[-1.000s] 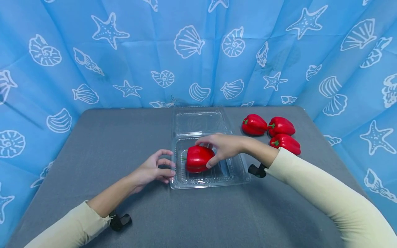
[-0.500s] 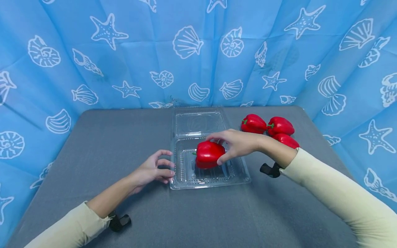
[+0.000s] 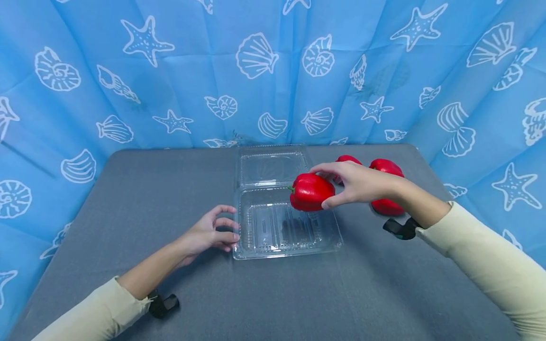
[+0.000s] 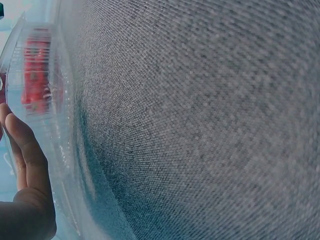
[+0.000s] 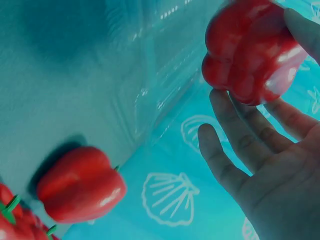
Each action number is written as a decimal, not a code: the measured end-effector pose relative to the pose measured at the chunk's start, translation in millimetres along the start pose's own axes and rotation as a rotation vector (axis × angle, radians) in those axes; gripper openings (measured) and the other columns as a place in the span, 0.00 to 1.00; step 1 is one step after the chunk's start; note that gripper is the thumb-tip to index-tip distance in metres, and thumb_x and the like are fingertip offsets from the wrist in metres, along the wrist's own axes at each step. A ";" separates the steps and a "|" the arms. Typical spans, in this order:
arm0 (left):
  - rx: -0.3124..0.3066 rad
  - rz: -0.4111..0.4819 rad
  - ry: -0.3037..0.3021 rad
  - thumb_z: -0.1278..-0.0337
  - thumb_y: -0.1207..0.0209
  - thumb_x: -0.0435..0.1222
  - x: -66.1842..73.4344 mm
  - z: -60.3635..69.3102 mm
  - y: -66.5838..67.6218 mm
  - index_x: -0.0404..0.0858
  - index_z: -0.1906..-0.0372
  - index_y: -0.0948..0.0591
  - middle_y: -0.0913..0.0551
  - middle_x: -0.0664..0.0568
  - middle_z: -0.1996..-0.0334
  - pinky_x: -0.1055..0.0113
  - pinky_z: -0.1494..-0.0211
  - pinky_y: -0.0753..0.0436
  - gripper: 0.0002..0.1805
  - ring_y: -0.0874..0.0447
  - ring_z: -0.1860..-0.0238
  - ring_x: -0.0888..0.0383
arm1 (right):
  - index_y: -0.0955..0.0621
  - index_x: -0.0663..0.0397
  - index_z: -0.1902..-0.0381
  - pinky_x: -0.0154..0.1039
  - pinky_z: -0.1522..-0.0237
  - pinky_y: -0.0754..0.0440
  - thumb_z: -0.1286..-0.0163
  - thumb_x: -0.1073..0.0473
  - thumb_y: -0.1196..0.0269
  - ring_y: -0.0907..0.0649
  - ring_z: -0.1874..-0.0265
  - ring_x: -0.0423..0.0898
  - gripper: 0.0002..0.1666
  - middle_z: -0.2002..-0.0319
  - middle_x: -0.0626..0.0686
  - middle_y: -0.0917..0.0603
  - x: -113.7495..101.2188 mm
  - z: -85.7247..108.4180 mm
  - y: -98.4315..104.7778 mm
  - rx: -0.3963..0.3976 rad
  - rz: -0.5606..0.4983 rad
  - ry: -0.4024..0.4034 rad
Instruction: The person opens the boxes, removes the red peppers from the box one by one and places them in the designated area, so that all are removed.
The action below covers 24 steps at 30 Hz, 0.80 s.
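Note:
My right hand (image 3: 358,182) holds a red bell pepper (image 3: 311,192) between thumb and fingers, raised above the right part of a clear plastic clamshell container (image 3: 264,227). Its green stem points left, and a dark shadow falls on the container floor beneath. In the right wrist view, thumb and fingertips grip the shiny lobed pepper (image 5: 247,55). My left hand (image 3: 211,232) rests at the container's left rim, its fingers spread and lightly bent. The left wrist view shows these fingers (image 4: 32,155) against the clear wall, with red seen through the plastic.
Several more red peppers sit on the grey table at right, partly hidden by my right arm; one pepper (image 5: 80,185) lies apart in the right wrist view. The container's lid (image 3: 273,166) lies unfolded backward. A blue shell-print curtain (image 3: 256,94) hangs behind the table.
My right hand has lifted the bell pepper out of the container's base and carried it right and slightly back. My left hand has stayed at the left rim.

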<state>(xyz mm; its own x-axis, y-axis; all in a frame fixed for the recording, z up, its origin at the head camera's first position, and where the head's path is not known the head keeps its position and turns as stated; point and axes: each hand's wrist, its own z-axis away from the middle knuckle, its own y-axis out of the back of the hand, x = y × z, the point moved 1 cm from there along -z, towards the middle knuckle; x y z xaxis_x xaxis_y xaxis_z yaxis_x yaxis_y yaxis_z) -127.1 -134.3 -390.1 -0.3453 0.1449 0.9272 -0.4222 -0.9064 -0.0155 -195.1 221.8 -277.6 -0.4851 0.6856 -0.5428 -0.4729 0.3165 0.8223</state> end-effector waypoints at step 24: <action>-0.006 -0.015 0.016 0.48 0.33 0.29 0.0 1.8 1.5 0.39 0.32 0.40 0.22 0.39 0.48 0.59 0.61 0.15 0.40 0.14 0.64 0.51 | 0.31 0.57 0.30 0.54 0.58 0.15 0.50 0.53 0.22 0.23 0.45 0.60 0.51 0.41 0.62 0.22 66.7 42.6 19.3 0.165 -0.010 -0.176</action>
<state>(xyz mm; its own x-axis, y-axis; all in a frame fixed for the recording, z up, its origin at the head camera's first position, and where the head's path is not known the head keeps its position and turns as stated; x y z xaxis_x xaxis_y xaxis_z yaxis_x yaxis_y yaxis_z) -126.2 -136.4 -389.5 -0.3519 0.1650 0.9214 -0.4329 -0.9014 -0.0039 -205.2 301.6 -290.6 -0.3383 0.7810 -0.5250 -0.3436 0.4169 0.8415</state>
